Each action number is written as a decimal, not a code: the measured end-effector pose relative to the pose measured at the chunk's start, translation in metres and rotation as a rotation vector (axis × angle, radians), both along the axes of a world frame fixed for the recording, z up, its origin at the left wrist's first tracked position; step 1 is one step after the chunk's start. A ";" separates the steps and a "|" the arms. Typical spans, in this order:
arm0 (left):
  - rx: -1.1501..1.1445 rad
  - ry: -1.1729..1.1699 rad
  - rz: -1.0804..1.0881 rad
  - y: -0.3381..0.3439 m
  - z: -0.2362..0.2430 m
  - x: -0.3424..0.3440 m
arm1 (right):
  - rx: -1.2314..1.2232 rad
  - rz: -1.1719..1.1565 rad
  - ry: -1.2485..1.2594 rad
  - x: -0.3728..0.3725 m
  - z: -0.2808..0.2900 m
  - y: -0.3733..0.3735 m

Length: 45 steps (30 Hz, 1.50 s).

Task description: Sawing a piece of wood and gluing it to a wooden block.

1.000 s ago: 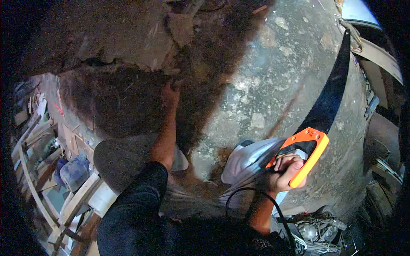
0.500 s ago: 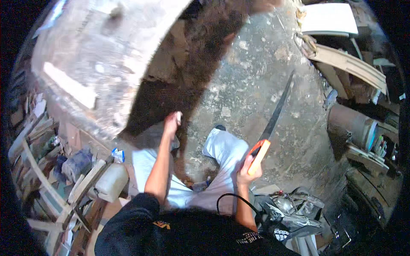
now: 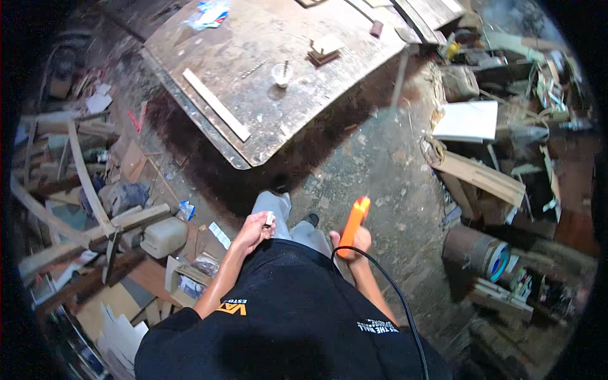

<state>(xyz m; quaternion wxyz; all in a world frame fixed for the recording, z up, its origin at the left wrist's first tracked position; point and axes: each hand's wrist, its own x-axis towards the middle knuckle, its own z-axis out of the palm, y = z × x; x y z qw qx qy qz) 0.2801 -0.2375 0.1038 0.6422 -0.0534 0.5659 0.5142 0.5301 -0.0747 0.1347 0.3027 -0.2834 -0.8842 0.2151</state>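
My right hand (image 3: 362, 239) is closed round the orange handle (image 3: 353, 223) of a handsaw, held upright in front of my body. Its blade does not show plainly in this view. In front of my waist, my left hand (image 3: 255, 231) pinches a small pale block (image 3: 270, 218) between its fingertips; what the block is made of is too small to tell. Ahead of both hands stands a worn worktable (image 3: 259, 147), its nearest corner just beyond my left hand. A long pale wood strip (image 3: 216, 105) lies along the table's left edge.
On the table are a white cup (image 3: 281, 76) with a stick in it, small wood blocks (image 3: 324, 52) and a plastic bag (image 3: 210, 14). Scrap wood and a jerrycan (image 3: 164, 237) crowd the left. Boards (image 3: 482, 178) and a drum (image 3: 470, 248) stand right. A black cable (image 3: 396, 288) crosses my right arm.
My view has swung up and shows more of the tabletop. The saw has gone from slanting away with its blade showing to upright by my body. My left hand still holds the small block.
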 end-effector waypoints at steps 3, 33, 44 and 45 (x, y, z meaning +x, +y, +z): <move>0.029 0.179 0.103 0.002 0.012 -0.022 | 0.132 0.279 0.131 -0.079 -0.009 0.066; 0.424 0.045 1.149 0.173 0.098 -0.144 | -1.200 0.899 -0.396 -0.478 -0.026 0.203; 0.269 0.505 1.008 0.270 0.083 -0.116 | -1.504 0.828 -0.577 -0.385 0.058 0.280; 0.250 0.565 1.001 0.278 0.084 -0.113 | -1.507 0.819 -0.579 -0.380 0.055 0.289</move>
